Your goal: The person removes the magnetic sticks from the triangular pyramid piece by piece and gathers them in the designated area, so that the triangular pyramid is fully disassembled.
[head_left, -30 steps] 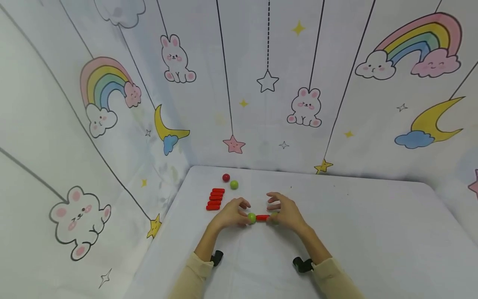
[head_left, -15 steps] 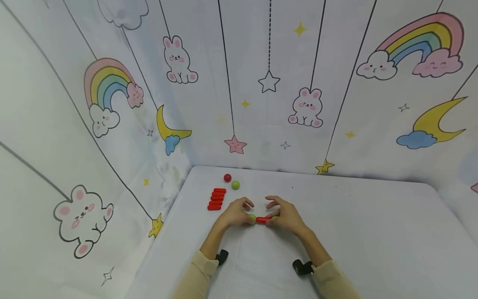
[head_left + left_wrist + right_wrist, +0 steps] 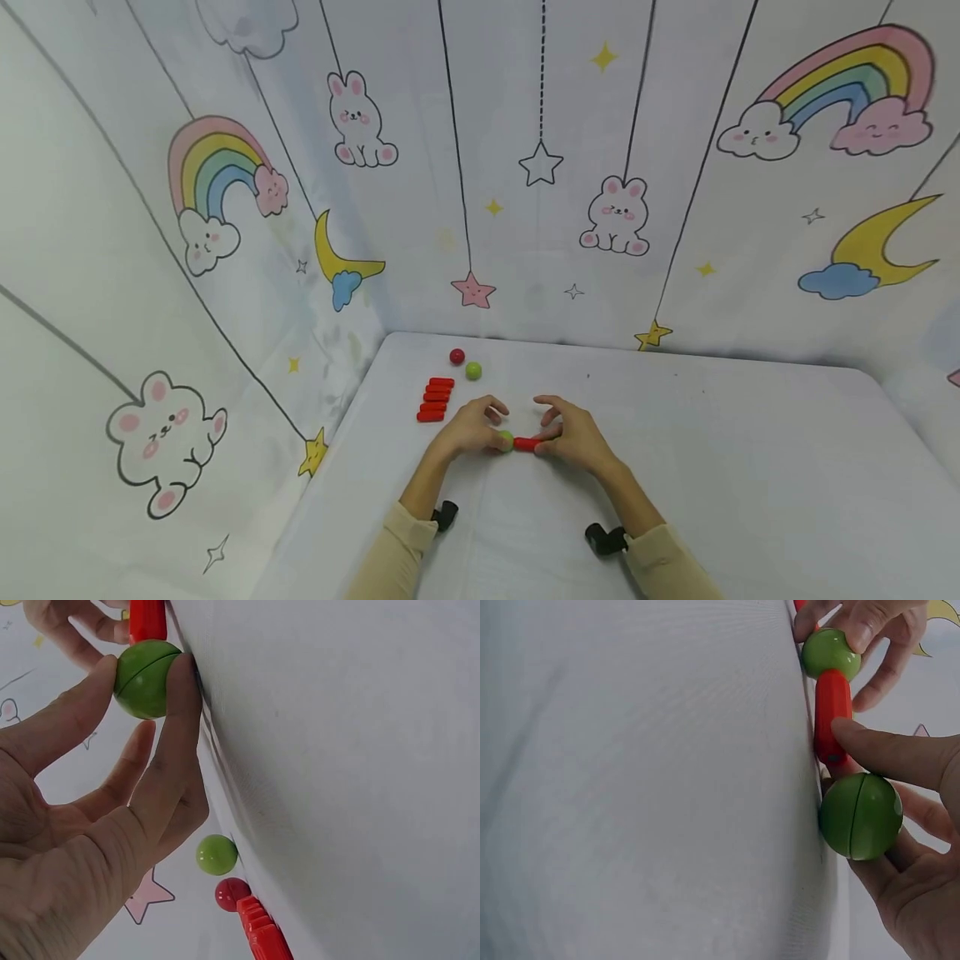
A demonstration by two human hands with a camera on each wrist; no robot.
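My left hand (image 3: 469, 428) pinches a green ball (image 3: 147, 681) between thumb and finger, low over the table. Against that ball lies the end of a red stick (image 3: 527, 444); whether the two are joined cannot be told. My right hand (image 3: 581, 438) grips the stick's other end, its thumb on top in the right wrist view. A second green ball (image 3: 861, 816) with a groove round it sits by the right hand's fingers, just past the stick's free end. In the head view the right hand hides this ball.
Several red sticks (image 3: 431, 407) lie in a row left of the hands on the white table (image 3: 735, 467). Behind them rest a dark red ball (image 3: 457, 357) and another green ball (image 3: 473, 371). A patterned cloth (image 3: 517, 242) hangs behind the table.
The right hand's thumb has shifted onto the red stick, and the green ball beside it is now hidden in the head view. Ball and stick have come slightly nearer the person.
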